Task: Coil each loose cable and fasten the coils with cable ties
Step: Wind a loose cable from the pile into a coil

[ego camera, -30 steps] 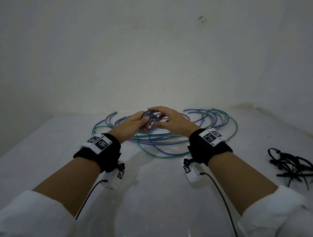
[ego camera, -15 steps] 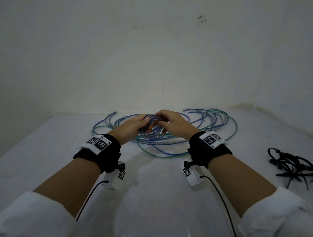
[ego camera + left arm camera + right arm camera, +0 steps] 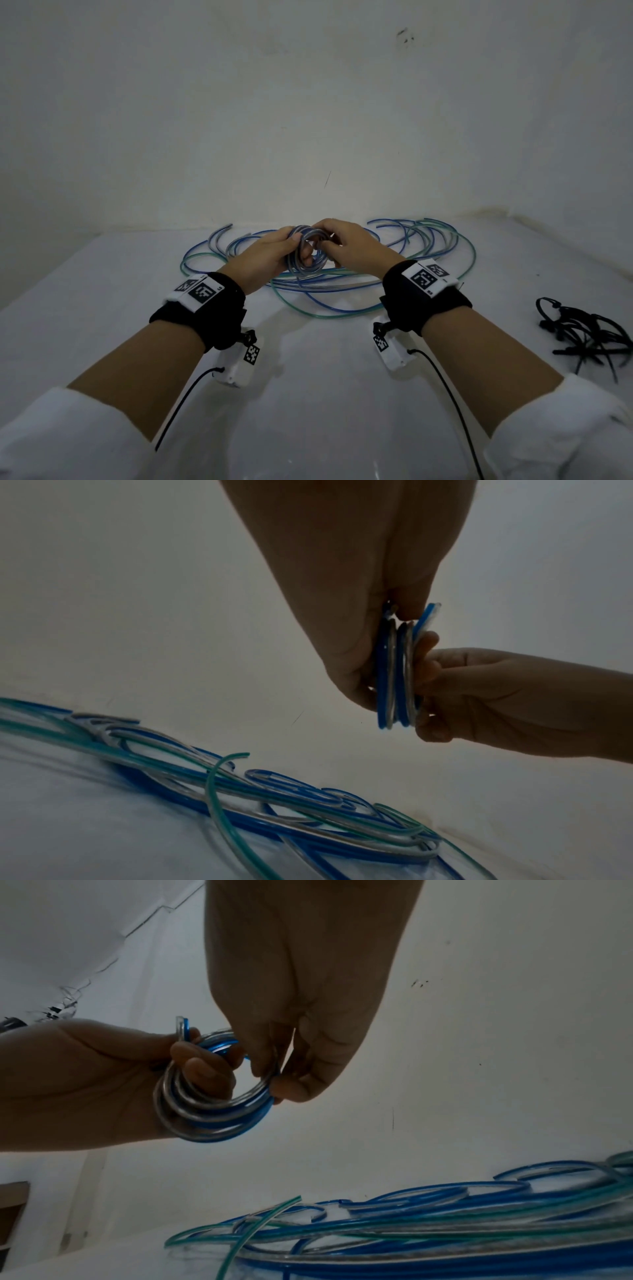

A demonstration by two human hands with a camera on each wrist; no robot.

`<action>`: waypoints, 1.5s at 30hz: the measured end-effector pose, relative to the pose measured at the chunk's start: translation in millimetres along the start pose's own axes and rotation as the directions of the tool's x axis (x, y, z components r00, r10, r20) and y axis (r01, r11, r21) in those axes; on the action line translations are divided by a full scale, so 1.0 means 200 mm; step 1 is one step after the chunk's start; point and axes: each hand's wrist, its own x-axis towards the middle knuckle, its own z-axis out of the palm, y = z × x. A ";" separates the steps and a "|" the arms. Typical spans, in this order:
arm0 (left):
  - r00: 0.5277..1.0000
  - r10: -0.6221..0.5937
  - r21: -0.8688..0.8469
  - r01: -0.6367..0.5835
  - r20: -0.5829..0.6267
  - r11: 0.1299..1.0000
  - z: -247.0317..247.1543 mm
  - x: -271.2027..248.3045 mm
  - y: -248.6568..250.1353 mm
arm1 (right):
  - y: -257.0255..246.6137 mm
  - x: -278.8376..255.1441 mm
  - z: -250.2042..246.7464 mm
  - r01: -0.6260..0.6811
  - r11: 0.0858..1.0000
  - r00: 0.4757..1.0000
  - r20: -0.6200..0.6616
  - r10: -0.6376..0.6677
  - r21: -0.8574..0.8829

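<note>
The left hand (image 3: 265, 255) grips the near side of a small coil (image 3: 310, 251) of blue and clear cable, its fingers (image 3: 205, 1066) curled through the ring and one cut end standing up beside them. The coil is held in the air above the middle of the worktop (image 3: 308, 394), towards its back edge. The right hand (image 3: 354, 248) pinches the far side of the ring between thumb and fingers (image 3: 291, 1088), pressed tight on the turns.

Below both hands the loose cables (image 3: 342, 284), blue and green, sprawl along the back edge. A heap of black cable ties (image 3: 589, 334) lies at the right edge, well apart from the coil.

The winding looks finished, so the tying comes next. To do that well, the left hand should probably keep all turns stacked flat with the free end tucked in, since the stiff cable is likely to spring open once the right hand lets go to fetch a tie
</note>
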 end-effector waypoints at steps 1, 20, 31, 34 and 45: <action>1.000 0.004 -0.008 -0.004 0.017 1.000 0.00 0.00 0.00 | 0.00 0.00 0.00 0.008 0.999 1.000 0.000 -0.008 -0.033; 0.997 -0.037 0.410 0.060 -0.063 0.910 -0.04 0.02 0.05 | 0.03 -0.01 0.04 0.088 0.996 0.969 -0.230 -0.087 -0.005; 0.991 0.000 0.315 0.043 -0.137 0.948 0.02 0.01 0.06 | -0.02 -0.01 0.03 0.041 0.993 0.999 -0.014 -0.040 0.111; 0.982 -0.016 0.302 0.073 -0.187 0.950 0.02 0.02 0.04 | -0.01 -0.02 0.01 -0.020 0.995 0.999 0.029 0.017 0.099; 0.955 0.033 0.343 0.074 -0.295 0.936 0.03 0.05 0.02 | -0.05 -0.03 0.03 -0.166 0.916 0.984 0.129 0.127 0.364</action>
